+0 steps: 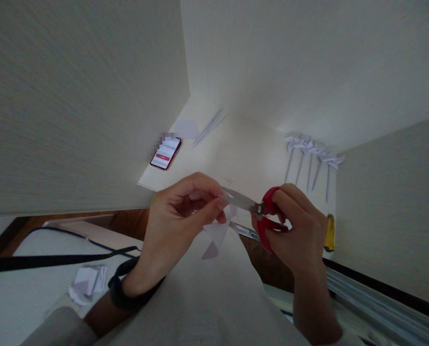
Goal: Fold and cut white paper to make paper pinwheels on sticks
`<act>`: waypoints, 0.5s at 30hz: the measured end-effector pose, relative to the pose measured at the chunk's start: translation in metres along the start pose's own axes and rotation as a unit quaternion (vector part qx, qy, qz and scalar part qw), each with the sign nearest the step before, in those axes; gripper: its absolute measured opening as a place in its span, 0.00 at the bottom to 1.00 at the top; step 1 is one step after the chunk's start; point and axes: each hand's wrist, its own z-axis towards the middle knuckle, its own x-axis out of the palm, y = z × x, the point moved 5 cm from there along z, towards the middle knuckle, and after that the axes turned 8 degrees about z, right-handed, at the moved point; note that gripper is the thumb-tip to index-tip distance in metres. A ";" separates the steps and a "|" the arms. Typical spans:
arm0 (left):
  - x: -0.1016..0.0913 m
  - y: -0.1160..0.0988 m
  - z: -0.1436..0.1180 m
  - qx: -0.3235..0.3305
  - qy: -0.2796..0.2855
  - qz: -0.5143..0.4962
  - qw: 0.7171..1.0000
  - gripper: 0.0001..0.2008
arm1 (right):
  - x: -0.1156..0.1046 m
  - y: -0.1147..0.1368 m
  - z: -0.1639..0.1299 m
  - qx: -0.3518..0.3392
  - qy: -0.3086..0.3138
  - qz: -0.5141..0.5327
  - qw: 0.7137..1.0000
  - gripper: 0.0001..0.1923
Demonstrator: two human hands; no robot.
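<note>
Have at lower left a white mesh surface (30, 288), crossed by a black strap (63, 262) and bearing a small heap of folded paper scraps (86, 283). Wear a dark band (122, 290) on the left wrist. Farther off, at the left end of the white table (250, 144), have a lit phone (165, 153), lying face up and partly pixelated at one corner, with a pale paper sheet (186, 129) just beyond. Clamp the left grip (180, 206), thumb pressed against fingers, on a small piece of white paper (217, 235). Let this paper hang below the fingertips, in front of the body and near the close edge of the table, ending in a darker triangular flap. Past the left grip, have a few thin sticks (209, 127) lying slantwise on the table beside the sheet. Hold red-handled scissors (259, 209) in the right grip (297, 230), wrapped around the handle loops. Aim the blades left, nearly together, right up to the left fingertips. Cannot tell paper between the blades from paper behind them. Farther right, have five pinwheel-like paper shapes (313, 149) on sticks, set in a row close to the back wall. Nearer, beside the right-hand panel, have a yellow item (329, 233), too unclear to name.
</note>
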 end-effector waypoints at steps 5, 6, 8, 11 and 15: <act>0.000 -0.002 0.001 0.011 0.001 0.007 1.000 0.06 | 0.001 0.002 0.000 -0.012 0.002 0.003 1.000 0.14; 0.000 -0.003 0.000 0.015 0.000 0.008 1.000 0.07 | 0.001 0.002 0.000 -0.009 0.004 0.004 1.000 0.14; 0.000 -0.003 -0.001 0.020 -0.002 0.006 1.000 0.08 | 0.003 0.001 0.000 0.000 0.010 0.007 1.000 0.14; 0.001 -0.002 -0.002 0.020 0.001 -0.006 1.000 0.10 | 0.004 0.001 -0.001 0.004 0.014 0.012 1.000 0.14; 0.004 -0.002 -0.001 0.011 0.011 -0.019 1.000 0.11 | 0.004 0.003 0.000 -0.004 0.013 0.018 1.000 0.14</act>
